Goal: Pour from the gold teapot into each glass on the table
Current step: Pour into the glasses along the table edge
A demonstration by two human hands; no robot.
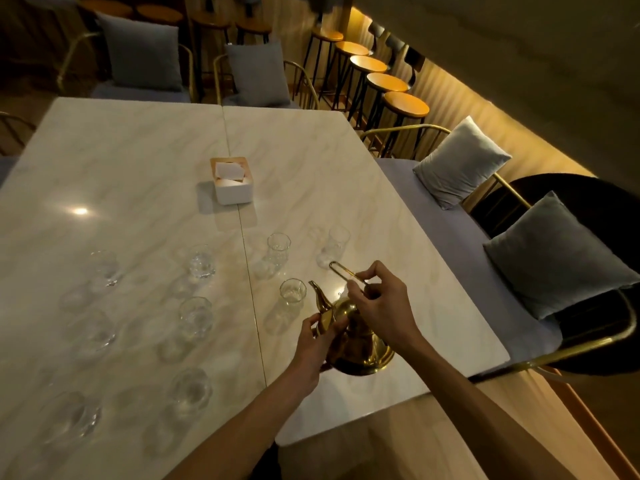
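Observation:
The gold teapot [360, 344] stands on the marble table [138, 174] near its front right edge, spout pointing up and left. My right hand [384, 306] pinches the teapot's thin looped handle [341, 271] above the lid. My left hand [317, 341] grips the pot's neck below the spout. A clear glass [293, 292] stands just left of the spout. Two more glasses [278, 247] [337, 239] stand beyond it. Several other clear glasses, such as one [202, 263], are spread over the left half of the table.
A white tissue box [232, 181] sits mid-table on the seam. Chairs with grey cushions [457, 164] line the right and far sides. A row of round wooden stools [405, 103] runs along the lit wall at the back right.

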